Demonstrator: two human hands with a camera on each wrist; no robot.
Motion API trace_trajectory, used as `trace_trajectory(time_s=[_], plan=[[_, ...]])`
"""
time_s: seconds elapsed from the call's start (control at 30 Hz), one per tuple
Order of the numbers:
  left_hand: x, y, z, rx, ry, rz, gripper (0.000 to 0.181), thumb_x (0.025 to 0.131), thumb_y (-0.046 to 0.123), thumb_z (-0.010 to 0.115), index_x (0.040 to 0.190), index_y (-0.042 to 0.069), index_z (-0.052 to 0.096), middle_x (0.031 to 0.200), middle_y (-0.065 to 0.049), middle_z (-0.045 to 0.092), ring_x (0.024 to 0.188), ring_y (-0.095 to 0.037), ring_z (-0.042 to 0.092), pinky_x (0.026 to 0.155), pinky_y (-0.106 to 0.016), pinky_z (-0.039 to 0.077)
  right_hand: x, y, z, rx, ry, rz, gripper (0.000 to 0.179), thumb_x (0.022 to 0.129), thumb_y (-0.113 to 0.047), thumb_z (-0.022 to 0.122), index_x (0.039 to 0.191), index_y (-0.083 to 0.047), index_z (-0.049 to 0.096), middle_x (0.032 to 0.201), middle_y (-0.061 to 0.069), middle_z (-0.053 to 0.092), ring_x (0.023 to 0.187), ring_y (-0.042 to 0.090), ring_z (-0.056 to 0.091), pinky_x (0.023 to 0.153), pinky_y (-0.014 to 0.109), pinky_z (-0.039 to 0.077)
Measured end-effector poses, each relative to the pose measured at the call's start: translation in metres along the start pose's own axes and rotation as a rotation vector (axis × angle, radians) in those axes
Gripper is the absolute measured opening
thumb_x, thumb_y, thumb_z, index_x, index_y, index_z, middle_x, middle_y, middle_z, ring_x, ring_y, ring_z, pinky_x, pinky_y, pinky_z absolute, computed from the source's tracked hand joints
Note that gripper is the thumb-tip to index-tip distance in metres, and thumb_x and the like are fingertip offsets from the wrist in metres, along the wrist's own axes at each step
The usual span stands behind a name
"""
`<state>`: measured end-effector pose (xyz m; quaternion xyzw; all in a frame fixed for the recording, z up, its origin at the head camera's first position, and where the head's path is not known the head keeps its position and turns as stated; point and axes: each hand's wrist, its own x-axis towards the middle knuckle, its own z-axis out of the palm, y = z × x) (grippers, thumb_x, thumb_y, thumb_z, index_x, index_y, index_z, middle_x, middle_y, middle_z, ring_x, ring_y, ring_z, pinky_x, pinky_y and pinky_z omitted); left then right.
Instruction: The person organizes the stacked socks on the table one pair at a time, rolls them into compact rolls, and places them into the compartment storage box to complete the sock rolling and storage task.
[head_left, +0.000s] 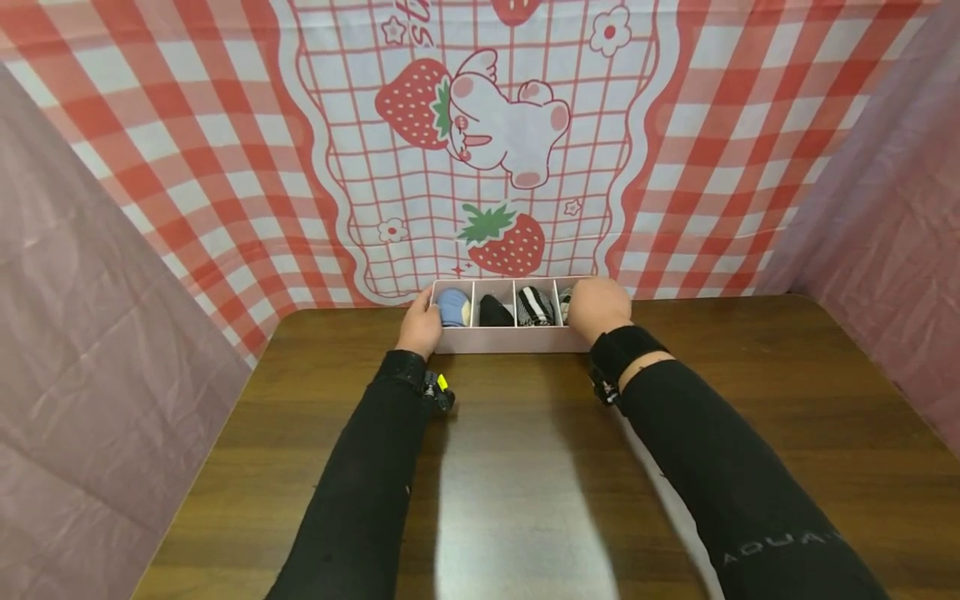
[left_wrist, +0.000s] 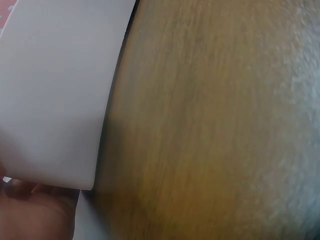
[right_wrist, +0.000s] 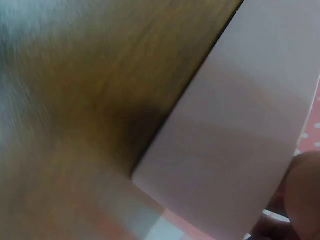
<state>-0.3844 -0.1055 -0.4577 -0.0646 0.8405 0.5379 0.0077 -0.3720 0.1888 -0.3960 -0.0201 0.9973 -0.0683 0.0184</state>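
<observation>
A long, light pink organizer box [head_left: 510, 340] stands at the table's back edge, split by white dividers into several compartments. Inside are a rolled blue sock [head_left: 453, 307], a black sock [head_left: 495, 312] and a black-and-white striped sock [head_left: 535, 307]. A further patterned sock [head_left: 566, 305] is partly hidden behind my right hand. My left hand [head_left: 420, 325] holds the box's left end, its fingers along the outer side. At the opposite end my right hand [head_left: 602, 307] grips the rim with curled fingers. In the right wrist view, a fingertip [right_wrist: 304, 192] overlaps the box's upper edge.
The brown wooden table [head_left: 360, 467] stretches in front of the box, with a bright reflection down its middle. Right behind the box hangs a red-and-white checked cloth [head_left: 697, 167] with strawberry prints. Pink curtains [head_left: 97, 350] close off both sides.
</observation>
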Motion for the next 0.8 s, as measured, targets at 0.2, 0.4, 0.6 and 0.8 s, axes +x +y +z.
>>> trace_trajectory(time_s=[0.2, 0.4, 0.6, 0.8], plan=[[-0.002, 0.002, 0.000, 0.056, -0.004, 0.021, 0.051, 0.112, 0.021, 0.032, 0.163, 0.018, 0.032, 0.164, -0.009, 0.036, 0.151, -0.027, 0.030, 0.120, -0.045, 0.027, -0.004, 0.005, 0.011, 0.112, 0.049, 0.081, 0.026, 0.098, -0.014, 0.054, 0.088, 0.000, 0.073, 0.092, 0.023, 0.069, 0.076, 0.036, 0.066, 0.059, 0.052, 0.055], [-0.005, 0.009, -0.009, 0.361, 0.044, 0.188, 0.052, 0.113, 0.026, 0.038, 0.160, 0.005, 0.033, 0.155, -0.021, 0.044, 0.141, -0.038, 0.043, 0.115, -0.050, 0.036, -0.007, 0.005, 0.014, 0.148, 0.066, 0.107, 0.032, 0.098, -0.024, 0.054, 0.082, 0.000, 0.070, 0.085, 0.020, 0.066, 0.071, 0.035, 0.061, 0.053, 0.048, 0.050], [-0.021, 0.033, -0.028, 0.502, 0.075, 0.299, 0.057, 0.111, 0.035, 0.044, 0.158, 0.004, 0.037, 0.153, -0.021, 0.046, 0.139, -0.039, 0.046, 0.113, -0.053, 0.038, -0.025, 0.003, 0.010, 0.171, 0.127, 0.022, 0.031, 0.097, -0.028, 0.060, 0.100, 0.002, 0.067, 0.094, 0.020, 0.064, 0.079, 0.036, 0.061, 0.062, 0.051, 0.052], [-0.058, 0.046, -0.049, 0.518, 0.011, 0.350, 0.060, 0.109, 0.041, 0.044, 0.159, 0.007, 0.037, 0.158, -0.017, 0.041, 0.144, -0.035, 0.041, 0.116, -0.051, 0.034, -0.069, 0.009, 0.011, 0.257, 0.182, -0.064, 0.049, 0.097, -0.030, 0.064, 0.126, 0.009, 0.062, 0.118, 0.027, 0.061, 0.106, 0.044, 0.061, 0.087, 0.059, 0.051]])
